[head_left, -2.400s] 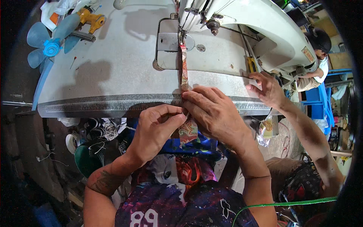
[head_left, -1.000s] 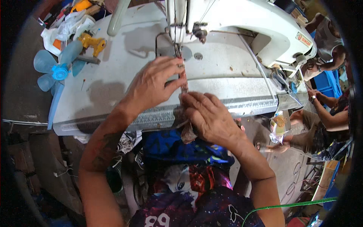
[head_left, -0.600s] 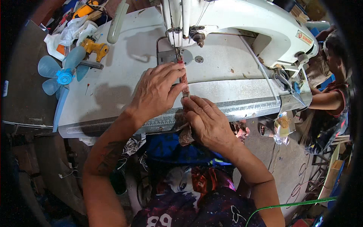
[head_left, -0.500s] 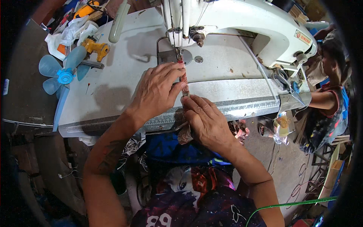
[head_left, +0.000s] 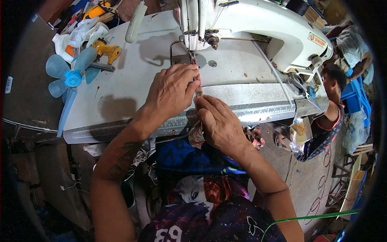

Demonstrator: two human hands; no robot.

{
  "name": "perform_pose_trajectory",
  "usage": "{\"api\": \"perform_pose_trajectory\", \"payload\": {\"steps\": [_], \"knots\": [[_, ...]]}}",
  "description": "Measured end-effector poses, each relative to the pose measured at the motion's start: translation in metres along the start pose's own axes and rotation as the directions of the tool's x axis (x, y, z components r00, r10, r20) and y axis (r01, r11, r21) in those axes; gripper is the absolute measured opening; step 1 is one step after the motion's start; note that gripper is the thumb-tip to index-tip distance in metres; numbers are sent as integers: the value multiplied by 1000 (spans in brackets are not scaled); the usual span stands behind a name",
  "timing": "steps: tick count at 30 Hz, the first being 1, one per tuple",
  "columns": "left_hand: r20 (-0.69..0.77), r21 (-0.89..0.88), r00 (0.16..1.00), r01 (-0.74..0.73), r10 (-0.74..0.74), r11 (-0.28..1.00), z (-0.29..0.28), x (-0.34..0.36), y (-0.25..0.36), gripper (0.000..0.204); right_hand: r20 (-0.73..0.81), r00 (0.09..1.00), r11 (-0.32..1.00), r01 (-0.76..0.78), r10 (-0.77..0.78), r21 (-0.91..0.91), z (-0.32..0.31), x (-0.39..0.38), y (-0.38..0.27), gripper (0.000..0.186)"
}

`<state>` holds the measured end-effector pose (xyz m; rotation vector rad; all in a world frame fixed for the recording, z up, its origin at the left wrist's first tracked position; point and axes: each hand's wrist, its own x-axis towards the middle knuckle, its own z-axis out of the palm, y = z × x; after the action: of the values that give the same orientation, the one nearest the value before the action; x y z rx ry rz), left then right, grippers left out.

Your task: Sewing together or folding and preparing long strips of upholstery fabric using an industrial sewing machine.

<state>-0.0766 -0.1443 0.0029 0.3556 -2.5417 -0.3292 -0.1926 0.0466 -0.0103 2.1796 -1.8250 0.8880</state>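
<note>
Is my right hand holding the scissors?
No, the scissors lie at the right end of the table, apart from your right hand, which holds the cloth strip.

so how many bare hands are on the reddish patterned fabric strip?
2: left hand nearer the white sewing machine, right hand on the strip closer to the body. None look hidden.

The fabric strip (head_left: 196,137) is patterned in red and beige; the sewing machine (head_left: 258,29) is white, the fan (head_left: 73,79) light blue, the shirt (head_left: 181,212) dark purple with starry speckles, the cord (head_left: 314,216) green.
</note>
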Motion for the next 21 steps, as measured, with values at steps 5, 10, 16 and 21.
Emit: {"api": "perform_pose_trajectory", "payload": {"steps": [5, 10, 16, 21], "knots": [[5, 43, 1000, -8, 8, 999, 1, 2, -1, 28, -8, 1000, 1000, -20, 20, 9, 0, 4, 1, 32], [-3, 64, 1000, -1, 1, 998, -2, 6, -1, 28, -13, 999, 999, -32, 32, 32, 0, 8, 3, 34], [-18, 120, 999, 37, -35, 992, 0, 8, -3, 29, -44, 998, 998, -36, 38, 49, 3, 14, 6, 34], [-54, 151, 998, 39, -31, 988, 4, 9, -8, 30, -63, 997, 997, -49, 52, 53, 5, 18, 8, 32]]}}
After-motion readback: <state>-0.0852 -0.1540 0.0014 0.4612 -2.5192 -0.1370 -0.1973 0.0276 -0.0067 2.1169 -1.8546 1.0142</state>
